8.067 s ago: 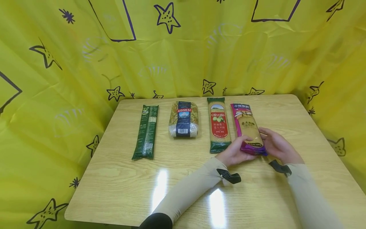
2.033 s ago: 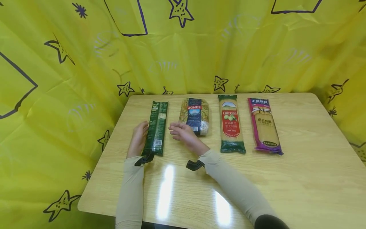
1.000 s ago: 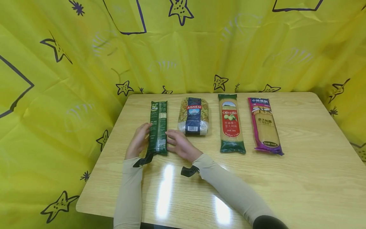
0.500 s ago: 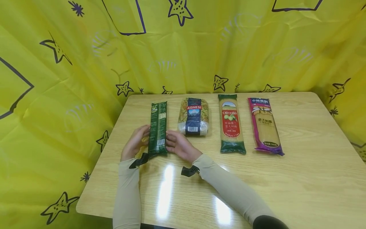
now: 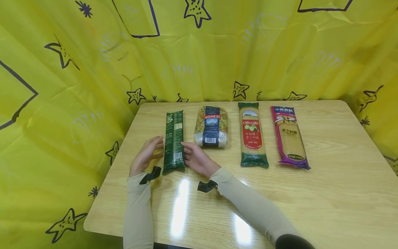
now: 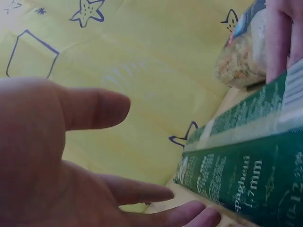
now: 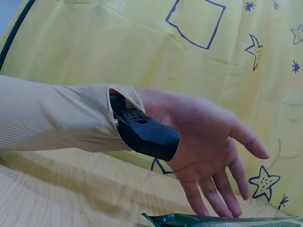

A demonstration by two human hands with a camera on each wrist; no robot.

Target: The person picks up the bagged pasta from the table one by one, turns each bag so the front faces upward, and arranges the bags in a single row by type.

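A green spaghetti pack (image 5: 174, 141) lies lengthwise at the left of the table, its printed and barcoded side up. On its left is my left hand (image 5: 147, 155), thumb and fingers spread; the left wrist view shows a gap between thumb and pack. The right hand (image 5: 199, 159) is along the pack's right edge with fingers extended, fingertips at or against the wrapper. In the right wrist view that palm (image 7: 203, 137) is visible, with the fingers pointing down beside the green wrapper (image 7: 189, 220).
Right of the green pack lie an Agnesi pasta bag (image 5: 211, 126), a red-labelled Olivoilà spaghetti pack (image 5: 252, 135) and a purple-edged pasta pack (image 5: 290, 138), in a row. The wooden table (image 5: 335, 193) backs onto a yellow patterned curtain (image 5: 199, 62).
Both hands have gone from the purple-edged pack to the green spaghetti pack and taken its sides. The green pack has shifted slightly nearer; the left hand has come away from it a little.
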